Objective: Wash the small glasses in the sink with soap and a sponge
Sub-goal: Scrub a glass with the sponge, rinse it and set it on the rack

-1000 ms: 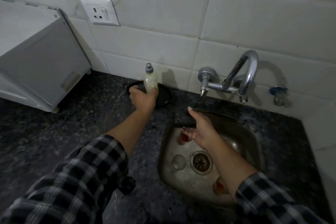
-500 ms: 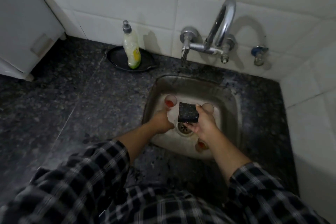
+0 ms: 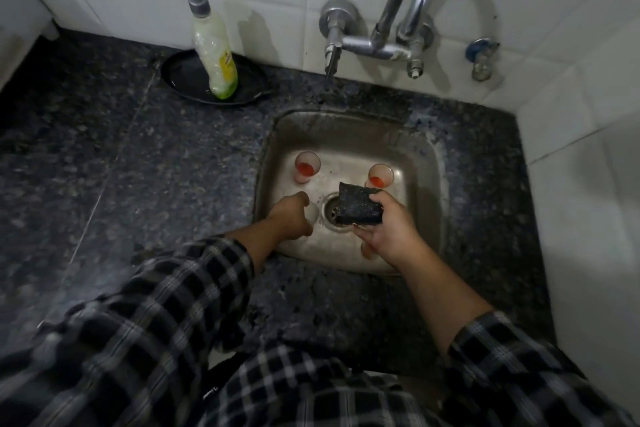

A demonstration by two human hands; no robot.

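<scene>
A small steel sink (image 3: 420, 163) is set in the dark granite counter. Two small glasses with red liquid stand at its back: one at the left (image 3: 307, 167), one at the right (image 3: 380, 177). My left hand (image 3: 289, 218) reaches into the sink's left side and curls round a clear small glass (image 3: 312, 215) beside the drain. My right hand (image 3: 388, 229) holds a dark sponge (image 3: 360, 206) over the drain. Part of another glass (image 3: 366, 251) shows under my right hand.
A soap bottle (image 3: 214, 48) stands on a black dish (image 3: 183, 74) at the back left of the counter. The tap (image 3: 381, 42) juts from the tiled wall above the sink, with a small valve (image 3: 479, 59) to its right. A white wall closes the right side.
My left hand let go of the soap bottle on the dish and came down into the sink onto a glass. My right hand lifted the sponge over the drain. The camera tilted down.
</scene>
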